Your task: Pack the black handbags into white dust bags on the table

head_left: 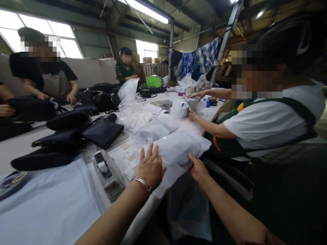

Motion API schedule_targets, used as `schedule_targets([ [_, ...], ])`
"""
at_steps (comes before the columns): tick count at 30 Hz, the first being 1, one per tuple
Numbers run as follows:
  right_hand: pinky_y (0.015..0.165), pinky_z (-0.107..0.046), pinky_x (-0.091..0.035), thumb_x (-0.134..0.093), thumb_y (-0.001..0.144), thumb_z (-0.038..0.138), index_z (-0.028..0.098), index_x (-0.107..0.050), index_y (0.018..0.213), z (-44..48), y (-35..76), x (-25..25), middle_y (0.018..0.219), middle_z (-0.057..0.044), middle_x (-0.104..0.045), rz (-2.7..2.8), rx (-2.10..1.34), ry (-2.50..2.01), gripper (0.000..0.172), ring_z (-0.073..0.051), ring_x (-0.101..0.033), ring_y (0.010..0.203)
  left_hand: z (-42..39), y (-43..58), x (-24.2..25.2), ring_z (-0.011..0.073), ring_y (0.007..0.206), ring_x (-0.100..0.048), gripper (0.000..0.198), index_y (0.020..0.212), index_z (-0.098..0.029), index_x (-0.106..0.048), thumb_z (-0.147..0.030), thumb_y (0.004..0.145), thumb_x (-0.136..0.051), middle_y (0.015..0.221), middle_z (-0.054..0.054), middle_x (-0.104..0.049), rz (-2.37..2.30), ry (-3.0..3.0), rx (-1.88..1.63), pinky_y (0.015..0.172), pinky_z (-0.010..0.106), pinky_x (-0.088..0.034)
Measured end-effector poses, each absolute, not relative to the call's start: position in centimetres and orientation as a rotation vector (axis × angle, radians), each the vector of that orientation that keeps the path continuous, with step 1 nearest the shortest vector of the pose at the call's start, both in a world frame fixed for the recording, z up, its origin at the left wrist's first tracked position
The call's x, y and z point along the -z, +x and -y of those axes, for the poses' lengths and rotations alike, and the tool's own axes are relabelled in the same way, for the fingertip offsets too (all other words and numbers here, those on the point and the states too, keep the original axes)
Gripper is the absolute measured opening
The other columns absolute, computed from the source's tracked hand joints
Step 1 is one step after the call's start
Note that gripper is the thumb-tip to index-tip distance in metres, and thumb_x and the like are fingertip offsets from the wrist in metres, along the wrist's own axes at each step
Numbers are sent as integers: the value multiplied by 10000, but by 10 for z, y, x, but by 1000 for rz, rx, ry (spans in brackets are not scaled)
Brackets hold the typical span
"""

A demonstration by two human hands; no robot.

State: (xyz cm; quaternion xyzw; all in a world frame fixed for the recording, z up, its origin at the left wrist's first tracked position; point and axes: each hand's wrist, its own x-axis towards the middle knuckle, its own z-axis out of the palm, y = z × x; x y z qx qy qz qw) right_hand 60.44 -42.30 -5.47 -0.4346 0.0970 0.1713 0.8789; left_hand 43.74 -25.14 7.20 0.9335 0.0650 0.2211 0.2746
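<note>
A filled white translucent bag (182, 144) lies across the near edge of the worktable. My left hand (150, 166), with a silver bangle at the wrist, rests palm down at its left part, fingers stretched out and slightly spread. At the near right edge of the bag, my right hand (199, 170) grips it with the thumb on top; its other fingers are partly hidden. What the bag contains cannot be made out. Left of my left hand are small paper cards (130, 163) and a tape dispenser (107, 175).
Stacked black bags (61, 139) and a flat black pouch (103, 131) cover the table's left side. White sheets (56, 200) lie nearest me. Beyond are crumpled clear plastic bags (134, 114) and a green machine (153, 81). A co-worker (270, 122) handles a white package at right; others work across the table.
</note>
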Motion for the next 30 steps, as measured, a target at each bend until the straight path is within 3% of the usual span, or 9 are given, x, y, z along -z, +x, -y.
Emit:
schedule_targets([
  [3, 814, -379, -647, -875, 658, 181, 156, -725, 999, 423, 605, 53, 954, -80, -801, -258, -374, -935, 373, -257, -761, 859, 233, 433, -60, 501, 1461, -327, 355, 624, -233, -674, -490, 579, -914, 1318, 168, -670, -302, 2323, -639, 1207, 664, 63],
  [5, 816, -383, -646, -875, 659, 183, 158, -726, 1009, 423, 605, 52, 970, -83, -800, -256, -374, -937, 382, -259, -761, 861, 228, 432, -64, 510, 1459, -322, 380, 577, -231, -639, -484, 564, -922, 1272, 166, -689, -321, 2276, -649, 1203, 665, 82],
  [9, 812, -392, -643, -865, 680, 200, 151, -719, 1027, 421, 604, 52, 968, -83, -798, -239, -374, -932, 380, -263, -761, 881, 249, 437, -91, 455, 1503, -275, 128, 826, -207, -733, -254, 727, -799, 1374, 184, -627, -101, 2402, -637, 1233, 631, 26],
  [12, 778, -372, -646, -854, 703, 212, 150, -716, 1045, 421, 603, 51, 982, -81, -797, -211, -380, -942, 373, -251, -761, 872, 274, 443, -105, 396, 1511, -295, 277, 1073, -185, -719, -211, 797, -717, 1480, 175, -542, 193, 2595, -449, 1246, 593, -129],
  [16, 686, -315, -641, -845, 719, 200, 151, -716, 1049, 421, 600, 48, 969, -71, -798, -221, -376, -976, 357, -228, -762, 820, 292, 446, -102, 380, 1506, -301, 466, 1253, -166, -646, -406, 858, -708, 1526, 170, -490, 364, 2883, -223, 1216, 611, -241],
  [24, 781, -377, -653, -837, 720, 186, 145, -714, 1068, 422, 604, 52, 962, -73, -801, -285, -398, -950, 372, -243, -765, 837, 265, 443, -77, 467, 1419, -393, 628, 1317, -212, -624, -576, 814, -721, 1484, 191, -519, -48, 3064, -51, 1124, 741, -264],
  [30, 766, -347, -654, -863, 678, 186, 154, -723, 1047, 418, 606, 53, 940, -71, -803, -346, -344, -985, 396, -230, -761, 818, 237, 431, -63, 444, 1312, -501, 466, 1107, -193, -721, -569, 833, -697, 1205, 177, -685, -180, 3106, 94, 1100, 744, -258],
])
